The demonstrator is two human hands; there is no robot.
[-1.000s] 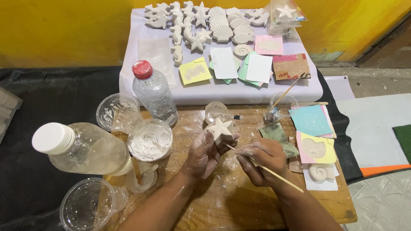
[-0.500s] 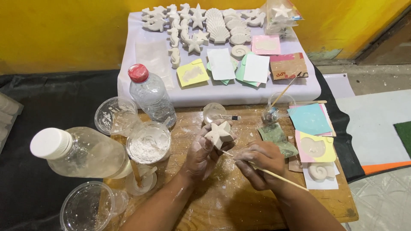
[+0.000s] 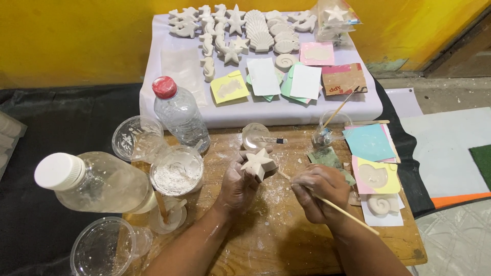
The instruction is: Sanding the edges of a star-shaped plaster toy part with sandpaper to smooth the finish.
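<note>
One plaster star (image 3: 257, 162) sits in the left hand's (image 3: 236, 185) grip.

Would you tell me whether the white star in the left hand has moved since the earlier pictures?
No; the white star stays just below the small clear cup.

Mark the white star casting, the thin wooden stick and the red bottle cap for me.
white star casting (image 3: 257, 162), head view, centre of its top face.
thin wooden stick (image 3: 348, 215), head view, bare shaft behind the right hand.
red bottle cap (image 3: 164, 87), head view, top of the cap.
</note>
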